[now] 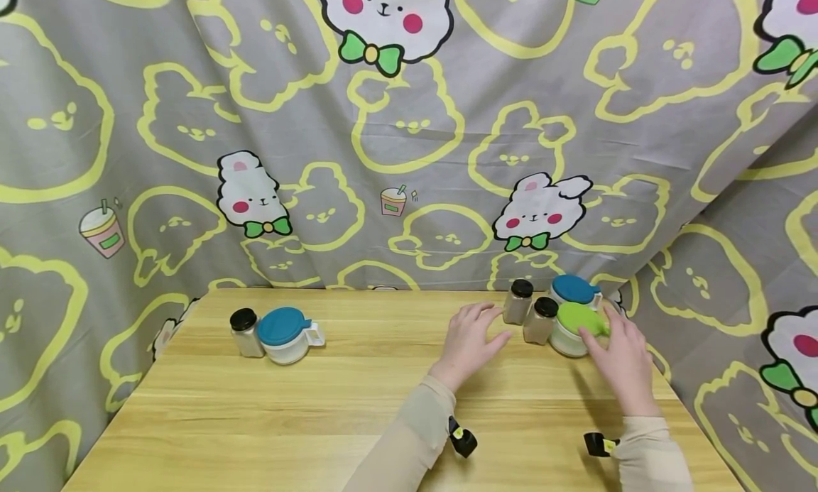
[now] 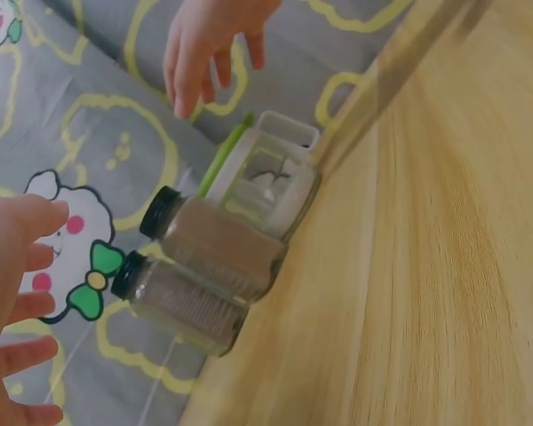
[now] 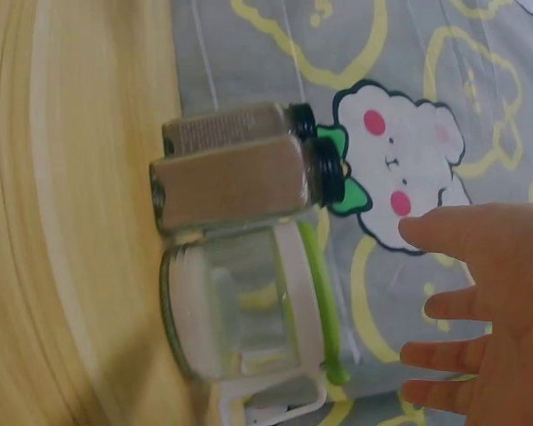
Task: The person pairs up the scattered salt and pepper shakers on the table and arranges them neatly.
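Note:
At the right of the table, two spice jars [image 1: 517, 306] with black caps and brown powder stand side by side. Next to them is a clear condiment pot [image 3: 249, 302] with a green lid [image 1: 580, 319] and white handle; its bottom holds something white. Behind it, partly hidden, stands a blue-lidded pot [image 1: 573, 289]. My left hand [image 1: 469, 341] is just left of the spice jars, fingers spread and nothing held. On the other side, my right hand [image 1: 623, 357] hovers beside the green-lidded pot, its fingers apart from the pot in the right wrist view.
Far to the left, another black-capped jar [image 1: 248, 337] stands against a second blue-lidded pot [image 1: 283, 329] with a white handle. A wooden table [image 1: 255, 428] lies underneath. A grey patterned curtain [image 1: 422, 179] hangs behind and at both sides, close to the jars.

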Action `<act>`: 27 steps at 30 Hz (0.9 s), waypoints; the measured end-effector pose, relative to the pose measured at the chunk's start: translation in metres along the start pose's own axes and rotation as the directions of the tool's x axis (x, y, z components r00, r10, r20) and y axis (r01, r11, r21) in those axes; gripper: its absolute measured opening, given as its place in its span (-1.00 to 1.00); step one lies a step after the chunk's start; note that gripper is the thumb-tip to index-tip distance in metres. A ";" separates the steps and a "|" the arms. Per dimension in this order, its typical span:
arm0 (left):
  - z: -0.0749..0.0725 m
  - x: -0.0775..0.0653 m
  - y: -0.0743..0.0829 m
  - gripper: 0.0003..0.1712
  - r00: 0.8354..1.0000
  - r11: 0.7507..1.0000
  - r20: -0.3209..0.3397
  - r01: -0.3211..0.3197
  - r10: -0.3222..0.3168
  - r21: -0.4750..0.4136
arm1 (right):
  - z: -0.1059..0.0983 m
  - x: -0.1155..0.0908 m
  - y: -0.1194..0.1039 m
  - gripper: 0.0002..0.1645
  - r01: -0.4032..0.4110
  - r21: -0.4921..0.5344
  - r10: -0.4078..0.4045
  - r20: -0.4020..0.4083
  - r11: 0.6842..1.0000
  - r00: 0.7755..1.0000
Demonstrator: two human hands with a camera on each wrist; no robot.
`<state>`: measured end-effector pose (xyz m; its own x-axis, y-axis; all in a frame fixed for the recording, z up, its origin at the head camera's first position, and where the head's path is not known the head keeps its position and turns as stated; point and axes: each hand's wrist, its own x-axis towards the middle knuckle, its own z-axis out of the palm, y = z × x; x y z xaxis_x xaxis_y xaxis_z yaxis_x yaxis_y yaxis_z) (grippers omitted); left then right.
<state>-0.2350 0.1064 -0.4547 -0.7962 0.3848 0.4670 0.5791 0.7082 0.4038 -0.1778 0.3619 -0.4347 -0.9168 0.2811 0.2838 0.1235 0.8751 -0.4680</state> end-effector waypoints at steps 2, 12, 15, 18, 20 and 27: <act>0.001 0.002 0.002 -0.49 1.000 1.000 0.009 0.002 -0.002 -0.007 | 0.000 0.001 0.005 -0.07 -0.015 0.000 0.015 0.015 1.000 1.000; 0.010 0.012 0.011 -0.47 1.000 1.000 0.023 0.013 -0.013 0.014 | 0.003 0.004 0.020 0.05 -0.089 -0.020 0.090 0.087 0.996 0.992; 0.013 0.015 0.013 -0.46 0.999 1.000 0.031 0.020 -0.021 0.010 | 0.003 0.004 0.023 0.07 -0.102 -0.034 0.105 0.106 0.994 0.989; 0.017 0.018 0.017 -0.45 0.999 1.000 0.041 0.025 -0.025 0.010 | 0.003 0.005 0.026 0.08 -0.109 -0.041 0.114 0.121 0.993 0.986; 0.020 0.019 0.019 -0.45 0.999 1.000 0.044 0.027 -0.027 0.014 | 0.005 0.005 0.028 0.09 -0.108 -0.043 0.113 0.127 0.993 0.985; 0.028 0.025 0.020 -0.44 0.998 0.998 0.056 0.036 -0.039 0.054 | 0.012 0.007 0.038 0.10 -0.094 -0.005 0.094 0.152 0.996 0.984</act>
<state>-0.2483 0.1467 -0.4576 -0.8269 0.3895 0.4056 0.5396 0.7525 0.3775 -0.1846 0.3921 -0.4603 -0.9481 0.2990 0.1081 0.2114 0.8468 -0.4881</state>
